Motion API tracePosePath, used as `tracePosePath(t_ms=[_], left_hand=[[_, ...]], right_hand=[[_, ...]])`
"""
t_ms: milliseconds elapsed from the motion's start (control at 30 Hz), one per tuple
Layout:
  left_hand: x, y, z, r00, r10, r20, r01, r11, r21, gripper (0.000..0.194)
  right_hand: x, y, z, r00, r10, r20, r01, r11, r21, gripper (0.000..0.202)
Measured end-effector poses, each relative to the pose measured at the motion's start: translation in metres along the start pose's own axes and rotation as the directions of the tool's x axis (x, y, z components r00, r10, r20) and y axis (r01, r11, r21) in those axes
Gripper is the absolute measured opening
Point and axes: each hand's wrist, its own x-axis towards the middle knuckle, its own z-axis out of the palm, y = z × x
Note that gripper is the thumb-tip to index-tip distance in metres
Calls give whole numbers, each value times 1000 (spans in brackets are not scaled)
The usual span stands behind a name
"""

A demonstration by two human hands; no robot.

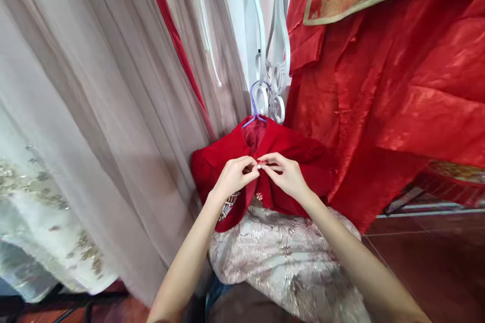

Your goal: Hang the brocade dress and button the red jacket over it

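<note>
A short dark red jacket [299,144] hangs on a purple hanger [254,106], its collar open at the top. At its front opening, my left hand [235,176] and my right hand [286,175] meet, thumbs and forefingers pinched around a small fastening with a white bead [259,166]. Both hands are closed on this fastening, fingertips nearly touching. Below them a jewelled ornament [258,196] shows on the jacket's edge, and beaded trim [228,206] lies at its lower left. Pale brocade fabric [273,242] spreads beneath the jacket.
Grey-beige curtains [125,111] with a red strip hang at the left, beside a white embroidered gown [49,217]. White scrolled metalwork [278,73] stands behind the hanger. Large red satin garments [409,81] with gold embroidery fill the right, above a dark red tiled floor [428,257].
</note>
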Motion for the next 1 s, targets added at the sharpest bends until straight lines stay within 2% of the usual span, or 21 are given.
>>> tracePosePath(t_ms=[67, 133, 200, 267, 333, 400, 500, 567, 600, 667, 733, 800, 833, 900, 1000], left_hand=[[-5, 1, 7, 993, -88, -79, 82, 994, -74, 15], [-12, 3, 16, 966, -205, -160, 170, 963, -208, 23], [-22, 4, 26, 897, -371, -240, 251, 875, -415, 34], [-33, 5, 36, 824, -516, -233, 288, 738, -610, 44], [-43, 6, 45, 791, -592, -154, 314, 609, -729, 54], [-51, 7, 52, 776, -624, -86, 348, 538, -768, 60], [-58, 12, 62, 736, -674, -66, 383, 494, -781, 63], [-63, 20, 68, 743, -669, -18, 389, 454, -801, 62], [-66, 25, 71, 754, -657, 21, 393, 425, -816, 60], [-74, 35, 75, 750, -658, 75, 401, 362, -841, 57], [-84, 43, 78, 703, -709, 61, 388, 310, -868, 55], [-93, 44, 80, 644, -764, 28, 356, 268, -895, 53], [-97, 43, 81, 626, -779, 24, 342, 248, -906, 52], [-102, 39, 81, 604, -796, 26, 333, 222, -916, 49], [-103, 37, 83, 612, -790, 40, 359, 231, -904, 44]], right_hand=[[-3, -3, 3, 999, 4, -44, 0, 996, 86, 17], [-11, -3, 9, 995, 32, -99, -22, 995, 99, 26], [-25, 1, 16, 978, 76, -196, -66, 996, 56, 43], [-40, 6, 23, 968, 137, -211, -161, 981, -104, 45], [-53, 12, 25, 957, 228, -178, -268, 930, -251, 26], [-59, 14, 21, 932, 321, -167, -355, 901, -250, 9], [-59, 10, 7, 903, 418, -100, -417, 908, 33, 11], [-58, 4, -2, 897, 442, -3, -432, 877, 210, 16], [-57, 0, -4, 898, 439, 27, -432, 870, 239, 17], [-59, -7, -5, 914, 404, -30, -395, 904, 163, 19], [-64, -13, 0, 928, 319, -193, -330, 944, -25, 21], [-70, -16, 8, 917, 253, -307, -310, 939, -151, 18], [-73, -17, 12, 917, 256, -307, -314, 937, -156, 16], [-79, -16, 21, 926, 302, -227, -333, 937, -110, 14], [-85, -12, 31, 940, 319, -118, -331, 937, -108, 14]])
